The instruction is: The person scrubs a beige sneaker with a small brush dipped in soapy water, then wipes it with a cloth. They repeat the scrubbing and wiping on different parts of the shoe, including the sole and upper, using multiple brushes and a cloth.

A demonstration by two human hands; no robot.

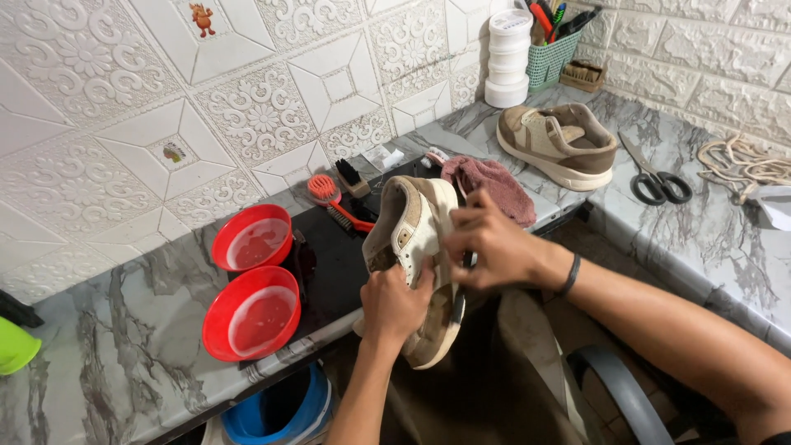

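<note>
In the head view, the left hand (395, 303) was wrapped around the side of a beige and white sneaker (416, 247), gripping it from below, with the shoe tipped on its side and held above the front edge of the marble tabletop (124, 346). The right hand (494, 247) had its fingers closed on a dark, slim tool at the shoe's sole edge; what the tool was could not be told. A dark band sat on the right wrist.

Just behind the held shoe, a pink cloth (494, 185) lay on the tabletop, and a red-handled brush (329, 198) rested on a dark mat beside a small black brush (350, 175). Two red bowls (251, 276) stood side by side near the front edge, left of the shoe. A second sneaker (560, 142) sat upright towards the back corner, with black-handled scissors (655, 177) just to its right and a coil of pale rope (741, 163) further right. White round tubs (508, 58) were stacked against the wall beside a green basket (550, 58) of tools. A blue bucket (280, 412) sat below the front edge
</note>
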